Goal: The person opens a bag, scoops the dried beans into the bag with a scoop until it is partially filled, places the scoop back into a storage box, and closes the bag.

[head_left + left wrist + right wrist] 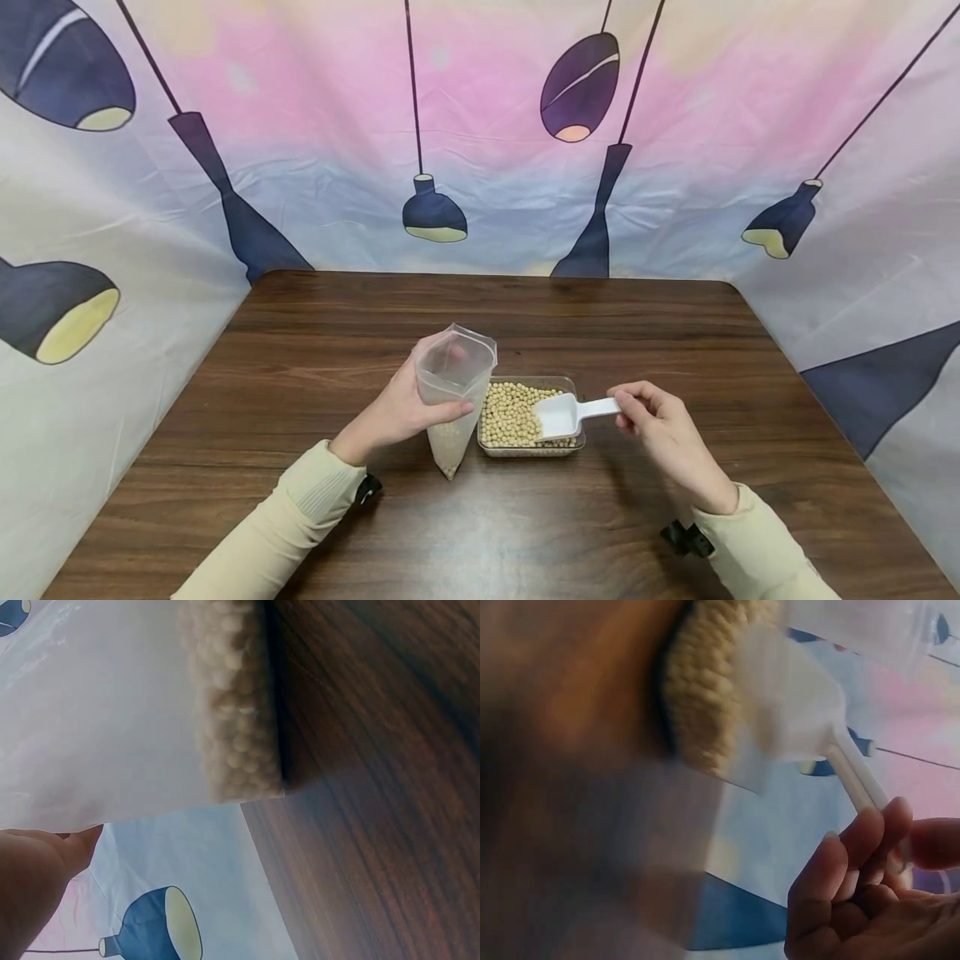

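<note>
A wood-grain table (637,325) stands before lamp-print fabric (337,167). Left hand (396,410): fingers wrapped round translucent bag (456,375). Right hand (669,432): fingers pinching white scoop (558,417).

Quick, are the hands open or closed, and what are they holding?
Left hand: closed around the see-through bag.
Right hand: closed, pinching the white scoop by its handle.

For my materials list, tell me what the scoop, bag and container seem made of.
Scoop: probably hard plastic, smooth and evenly white. Bag: likely thin plastic film, translucent, with creased edges. Container: see-through sides, fairly glossy; glass or rigid plastic, can't tell which.
</note>
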The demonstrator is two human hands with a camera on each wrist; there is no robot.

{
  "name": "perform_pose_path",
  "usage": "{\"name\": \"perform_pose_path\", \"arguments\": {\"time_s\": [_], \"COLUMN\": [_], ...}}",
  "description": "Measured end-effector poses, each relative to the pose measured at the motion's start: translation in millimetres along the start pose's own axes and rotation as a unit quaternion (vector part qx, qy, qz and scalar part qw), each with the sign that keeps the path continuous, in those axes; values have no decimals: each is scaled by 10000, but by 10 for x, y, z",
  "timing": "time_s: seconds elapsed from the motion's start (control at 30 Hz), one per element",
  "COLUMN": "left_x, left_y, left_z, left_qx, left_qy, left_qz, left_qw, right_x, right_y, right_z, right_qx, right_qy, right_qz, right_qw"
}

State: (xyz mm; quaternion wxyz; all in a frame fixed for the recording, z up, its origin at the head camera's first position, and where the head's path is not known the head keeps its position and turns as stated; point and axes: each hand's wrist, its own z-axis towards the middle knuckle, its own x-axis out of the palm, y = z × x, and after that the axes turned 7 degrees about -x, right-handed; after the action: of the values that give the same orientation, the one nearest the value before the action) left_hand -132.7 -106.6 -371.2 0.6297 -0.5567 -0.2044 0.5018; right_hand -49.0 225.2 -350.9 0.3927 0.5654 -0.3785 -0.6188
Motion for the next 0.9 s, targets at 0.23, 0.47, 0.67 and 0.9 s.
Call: {"name": "perform_pose_path", "arguments": {"time_s": [0.23,0.47,0.67,0.9], "left_x": [-3,-6,-5,-25], "left_y": [4,-9,-12,-4], "left_z": [-7,-23,-33,-37], "left_qx": [10,-36,3,35], "left_qy": [14,27,13,24], "left_qz": [-44,-32,-42,-8], "left_qw": [10000,10000,10000,10000], "right_x": [118,201,229,148], "right_y": [-211,-331,-350,-386], "right_z": [48,83,94,110], "right_qx": [724,893,943,1127], "right_qy": [159,455,405,276], "right_qz": [883,1354,1596,1922], "right_qw": [9933,9857,9818,9745]}}
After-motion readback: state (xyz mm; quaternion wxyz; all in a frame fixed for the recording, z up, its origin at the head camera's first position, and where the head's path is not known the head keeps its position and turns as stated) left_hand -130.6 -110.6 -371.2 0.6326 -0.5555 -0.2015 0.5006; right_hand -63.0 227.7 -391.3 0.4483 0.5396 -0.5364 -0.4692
